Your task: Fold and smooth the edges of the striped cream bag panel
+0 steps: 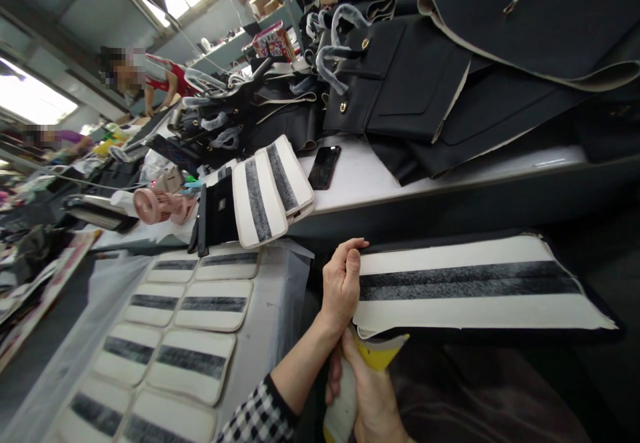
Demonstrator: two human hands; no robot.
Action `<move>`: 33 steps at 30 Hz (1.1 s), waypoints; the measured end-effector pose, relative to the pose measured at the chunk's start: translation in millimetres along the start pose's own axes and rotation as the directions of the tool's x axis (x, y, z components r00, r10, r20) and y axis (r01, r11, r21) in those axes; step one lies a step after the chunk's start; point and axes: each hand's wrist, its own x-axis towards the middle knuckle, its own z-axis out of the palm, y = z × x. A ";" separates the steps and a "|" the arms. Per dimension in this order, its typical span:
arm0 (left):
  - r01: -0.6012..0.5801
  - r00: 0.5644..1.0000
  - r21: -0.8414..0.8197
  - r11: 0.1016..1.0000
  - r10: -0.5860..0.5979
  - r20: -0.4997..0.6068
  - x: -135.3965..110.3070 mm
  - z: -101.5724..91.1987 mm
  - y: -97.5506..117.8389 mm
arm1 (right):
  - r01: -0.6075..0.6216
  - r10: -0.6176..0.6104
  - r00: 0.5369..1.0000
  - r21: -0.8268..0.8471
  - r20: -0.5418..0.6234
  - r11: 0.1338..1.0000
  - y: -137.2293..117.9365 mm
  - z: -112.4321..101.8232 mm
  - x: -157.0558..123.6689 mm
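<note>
My left hand is closed on the near left end of a long white panel with a dark grey stripe down its middle. Black material shows along the panel's edges beneath it. Just below, my right hand wraps round a white-and-yellow hand tool; its exact kind is unclear. The tool's yellow end lies close under the panel's lower left corner. At the left, several white pads with dark stripes lie in two columns on a covered table.
More striped pads rest on a black piece at the bench edge, near a phone and a pink fan. Black leather bag pieces pile up behind. A person in a red apron works farther back.
</note>
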 end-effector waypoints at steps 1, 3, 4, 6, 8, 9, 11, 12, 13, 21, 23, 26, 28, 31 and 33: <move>0.002 1.000 0.001 1.000 -0.002 -0.002 0.4 0.7 -0.3 | -0.026 0.026 1.000 -0.019 0.006 0.999 -2.4 -0.8 -0.3; 0.009 1.000 0.006 1.000 -0.009 -0.005 1.3 2.0 -0.8 | -0.083 0.083 0.997 -0.048 -0.004 0.995 -7.5 -2.1 -0.9; 0.013 1.000 0.011 1.000 -0.013 -0.005 1.8 2.6 -1.0 | -0.107 0.107 0.994 -0.060 -0.007 0.992 -10.1 -2.5 -1.1; 0.018 1.000 0.023 1.000 -0.018 -0.004 2.8 3.5 -1.3 | -0.160 0.159 0.987 -0.085 -0.017 0.983 -16.0 -2.9 -1.8; 0.019 1.000 0.029 0.999 -0.019 -0.001 3.7 4.2 -1.5 | -0.204 0.204 0.979 -0.104 -0.011 0.973 -23.1 -2.6 -2.6; 0.019 1.000 0.029 0.999 -0.019 0.002 4.1 4.5 -1.6 | -0.222 0.223 0.975 -0.112 -0.003 0.969 -27.0 -2.3 -3.1; 0.020 1.000 0.030 0.999 -0.020 0.005 4.7 4.9 -2.0 | -0.248 0.252 0.968 -0.129 0.010 0.960 -34.9 -1.8 -3.8; 0.022 1.000 0.032 0.999 -0.022 0.006 4.9 5.0 -2.2 | -0.258 0.263 0.965 -0.141 0.020 0.956 -38.7 -1.9 -4.0; 0.023 1.000 0.036 0.999 -0.024 0.007 5.0 5.3 -2.4 | -0.266 0.273 0.961 -0.152 0.028 0.952 -42.1 -2.3 -4.0; 0.045 0.999 0.036 0.998 -0.045 -0.004 6.3 9.1 -3.9 | -0.299 0.321 0.942 -0.195 0.096 0.934 -55.2 -11.5 -0.7; 0.050 0.999 0.041 0.998 -0.050 -0.004 6.7 10.4 -4.0 | -0.310 0.337 0.935 -0.203 0.111 0.929 -58.0 -13.5 0.6; 0.052 0.999 0.062 0.997 -0.052 -0.005 6.9 12.3 -3.7 | -0.333 0.368 0.921 -0.230 0.131 0.915 -63.5 -18.2 3.6; 0.056 0.998 0.081 0.995 -0.056 -0.004 6.9 13.8 -3.0 | -0.346 0.393 0.906 -0.262 0.155 0.901 -66.9 -22.9 6.7; 0.060 0.998 0.109 0.992 -0.059 -0.012 7.5 17.1 -0.9 | -0.353 0.414 0.895 -0.303 0.167 0.885 -70.4 -30.4 12.1; 0.058 0.998 0.132 0.990 -0.054 -0.032 8.4 20.1 0.9 | -0.356 0.417 0.898 -0.320 0.144 0.878 -72.2 -33.7 14.9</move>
